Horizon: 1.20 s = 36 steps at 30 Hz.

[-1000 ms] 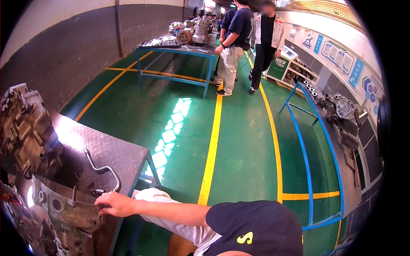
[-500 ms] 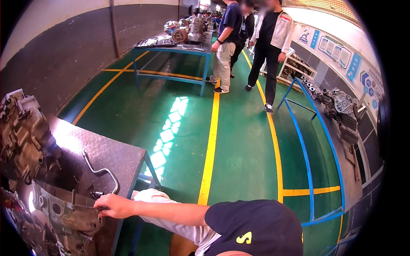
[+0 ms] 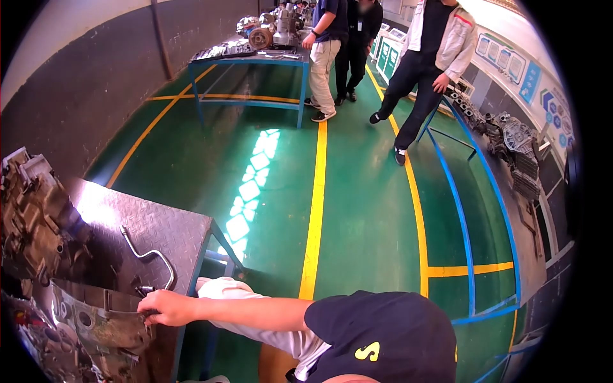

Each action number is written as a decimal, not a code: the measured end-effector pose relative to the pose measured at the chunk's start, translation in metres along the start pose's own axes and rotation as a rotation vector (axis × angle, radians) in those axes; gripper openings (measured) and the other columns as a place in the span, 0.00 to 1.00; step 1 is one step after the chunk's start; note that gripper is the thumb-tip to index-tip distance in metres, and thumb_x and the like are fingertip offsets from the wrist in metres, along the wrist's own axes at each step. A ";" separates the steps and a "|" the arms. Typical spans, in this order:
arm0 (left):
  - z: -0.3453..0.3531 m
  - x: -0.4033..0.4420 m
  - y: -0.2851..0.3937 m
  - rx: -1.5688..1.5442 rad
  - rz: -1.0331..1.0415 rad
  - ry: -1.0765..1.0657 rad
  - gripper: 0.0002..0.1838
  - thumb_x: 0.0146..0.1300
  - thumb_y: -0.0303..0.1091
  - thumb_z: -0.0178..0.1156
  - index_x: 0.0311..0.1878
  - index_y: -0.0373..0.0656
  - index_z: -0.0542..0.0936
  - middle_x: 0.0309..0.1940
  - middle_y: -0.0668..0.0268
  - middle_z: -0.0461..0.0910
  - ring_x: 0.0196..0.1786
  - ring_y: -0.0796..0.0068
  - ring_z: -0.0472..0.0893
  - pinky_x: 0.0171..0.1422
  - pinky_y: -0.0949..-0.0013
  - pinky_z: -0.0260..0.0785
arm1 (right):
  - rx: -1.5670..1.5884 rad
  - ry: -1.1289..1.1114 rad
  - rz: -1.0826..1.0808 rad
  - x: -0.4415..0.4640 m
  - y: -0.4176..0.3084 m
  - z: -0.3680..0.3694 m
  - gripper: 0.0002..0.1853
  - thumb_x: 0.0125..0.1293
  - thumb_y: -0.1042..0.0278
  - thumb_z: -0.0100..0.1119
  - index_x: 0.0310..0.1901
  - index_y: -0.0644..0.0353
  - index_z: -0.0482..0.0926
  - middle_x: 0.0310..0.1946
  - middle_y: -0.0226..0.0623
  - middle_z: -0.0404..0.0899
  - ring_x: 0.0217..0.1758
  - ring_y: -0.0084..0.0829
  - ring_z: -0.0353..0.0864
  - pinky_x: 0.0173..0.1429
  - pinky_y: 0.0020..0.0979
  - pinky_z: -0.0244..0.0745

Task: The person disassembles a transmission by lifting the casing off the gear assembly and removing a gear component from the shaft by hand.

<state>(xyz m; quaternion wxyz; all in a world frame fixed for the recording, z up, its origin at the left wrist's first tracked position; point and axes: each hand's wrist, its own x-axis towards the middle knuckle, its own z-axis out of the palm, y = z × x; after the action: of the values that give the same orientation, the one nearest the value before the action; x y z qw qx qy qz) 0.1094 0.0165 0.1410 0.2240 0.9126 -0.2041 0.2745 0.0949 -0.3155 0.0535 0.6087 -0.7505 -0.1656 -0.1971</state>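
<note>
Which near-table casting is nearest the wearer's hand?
The studded casting: fingers curl at its right end; the bulky upper-left casting and lower-left parts are farther away.

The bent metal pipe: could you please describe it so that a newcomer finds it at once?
Find the workbench with the patterned metal top at lower left. On that top, just beyond the hand, lies the bent metal pipe. It is slim and curving, unlike the bulky castings nearby.
</note>
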 end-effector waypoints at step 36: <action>0.017 0.017 0.016 0.091 0.027 0.106 0.10 0.66 0.32 0.64 0.47 0.37 0.82 0.39 0.54 0.85 0.38 0.56 0.84 0.42 0.62 0.75 | 0.001 0.013 0.006 -0.001 0.002 0.003 0.12 0.59 0.68 0.66 0.42 0.64 0.78 0.37 0.45 0.79 0.46 0.48 0.77 0.51 0.43 0.70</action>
<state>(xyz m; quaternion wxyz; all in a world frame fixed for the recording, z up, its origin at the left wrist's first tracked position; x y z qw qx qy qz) 0.1216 -0.0102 0.1435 0.1892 0.9031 -0.1918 0.3344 0.0948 -0.3131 0.0508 0.6108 -0.7492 -0.1598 -0.2001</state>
